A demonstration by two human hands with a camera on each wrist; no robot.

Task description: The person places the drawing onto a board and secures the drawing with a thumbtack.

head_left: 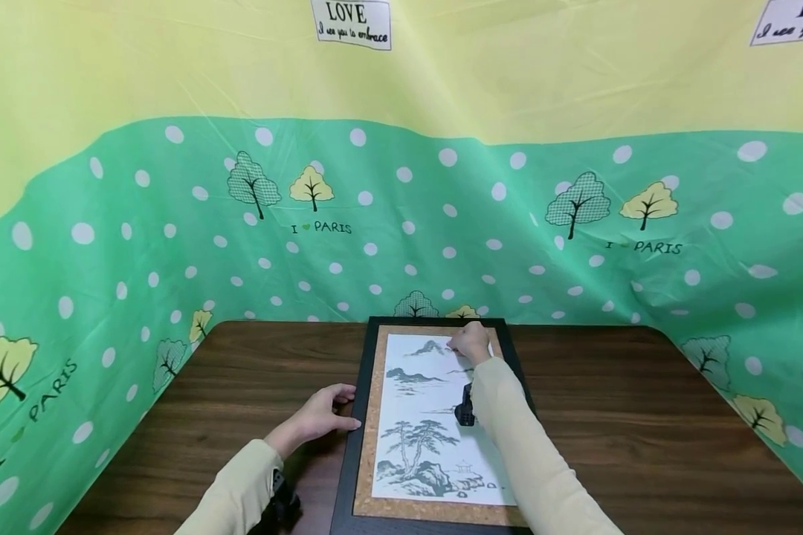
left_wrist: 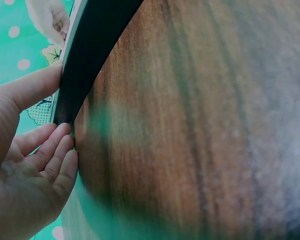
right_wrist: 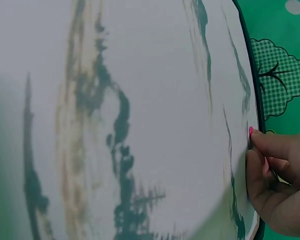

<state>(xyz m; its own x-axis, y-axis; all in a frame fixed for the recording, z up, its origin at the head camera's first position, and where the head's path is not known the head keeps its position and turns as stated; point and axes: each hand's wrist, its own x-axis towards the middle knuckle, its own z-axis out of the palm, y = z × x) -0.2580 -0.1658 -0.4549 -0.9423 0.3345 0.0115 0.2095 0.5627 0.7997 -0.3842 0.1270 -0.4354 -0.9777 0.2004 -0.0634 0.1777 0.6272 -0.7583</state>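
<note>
A white sheet with a grey-green ink landscape (head_left: 428,397) lies on a cork board (head_left: 435,511) inside a black frame (head_left: 349,475). Near the sheet's top edge, right of the highest mountain, my right hand (head_left: 471,343) pinches a small pink pin-like piece (right_wrist: 251,130) between thumb and index finger. Another bit of pink (right_wrist: 266,166) shows among its curled fingers, mostly hidden. On the frame's left side, my left hand (head_left: 317,416) rests its thumb and fingertips against the outer edge, fingers relaxed. The left wrist view shows that thumb (left_wrist: 37,86) touching the black side.
The frame lies on a dark brown wooden table (head_left: 616,431) with wood grain. Behind and beside the table hangs a green and yellow cloth (head_left: 401,245) with white dots and trees. A black wrist device (head_left: 465,406) sits over the sheet on my right arm.
</note>
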